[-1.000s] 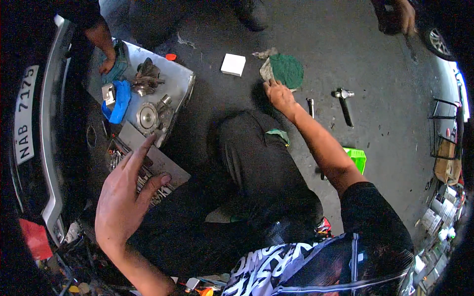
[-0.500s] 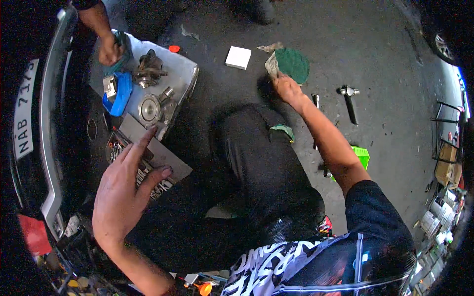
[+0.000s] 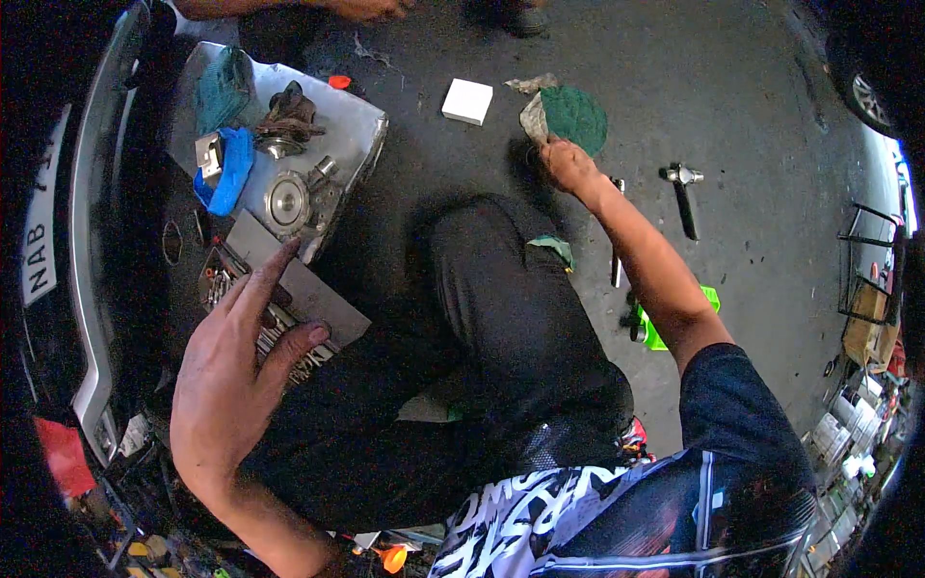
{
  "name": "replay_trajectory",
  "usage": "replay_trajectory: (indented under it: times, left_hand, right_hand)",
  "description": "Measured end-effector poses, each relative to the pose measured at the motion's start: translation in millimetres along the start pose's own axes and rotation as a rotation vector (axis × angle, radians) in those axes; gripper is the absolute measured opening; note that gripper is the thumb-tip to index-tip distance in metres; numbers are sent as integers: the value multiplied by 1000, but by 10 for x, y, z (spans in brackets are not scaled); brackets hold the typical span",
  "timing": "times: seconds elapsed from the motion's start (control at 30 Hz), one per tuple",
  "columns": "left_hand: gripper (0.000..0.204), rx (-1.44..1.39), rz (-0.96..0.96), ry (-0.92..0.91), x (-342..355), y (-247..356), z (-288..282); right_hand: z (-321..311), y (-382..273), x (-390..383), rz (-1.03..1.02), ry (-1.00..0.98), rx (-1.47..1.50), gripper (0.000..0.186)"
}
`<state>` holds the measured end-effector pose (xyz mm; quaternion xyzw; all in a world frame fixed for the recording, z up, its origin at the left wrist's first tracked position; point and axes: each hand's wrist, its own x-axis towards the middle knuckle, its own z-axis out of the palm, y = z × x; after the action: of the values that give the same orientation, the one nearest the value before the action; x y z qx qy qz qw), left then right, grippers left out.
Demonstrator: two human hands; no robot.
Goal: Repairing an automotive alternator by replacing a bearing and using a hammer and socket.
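My left hand hovers over the tools at the lower left, thumb and index finger spread, nothing between them. Below it lies a tray of wrenches and sockets, partly hidden by the hand and a flat grey plate. On the ground at the upper right, the closed fingers of my right hand pinch the pale edge of a rag. This pale part adjoins a round green cloth; whether the two are joined I cannot tell.
A metal-topped surface carries a round metal part, a dirty mechanical part, a blue strap-like piece and green netting. A white box, hammer and green tray lie rightward. Another person's hand is above.
The other person's hand has left the green netting and moved to the top edge. My left hand has shifted slightly leftward in view; my right hand stays at the rag.
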<state>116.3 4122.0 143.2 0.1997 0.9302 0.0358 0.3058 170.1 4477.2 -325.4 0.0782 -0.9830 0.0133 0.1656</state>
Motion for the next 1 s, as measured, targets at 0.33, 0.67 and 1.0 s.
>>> replay_trajectory:
  times: [0.33,0.67,1.0]
  left_hand:
    - [63,13,20,0,35,-38,-26]
    - [63,72,141,66,69,-71,13]
    - [63,62,178,92,101,-48,9]
  right_hand:
    - [-107,-83,67,166,-23,89,20]
    - [-124,-66,73,-68,228,55,13]
    - [64,-63,-113,51,88,-189,20]
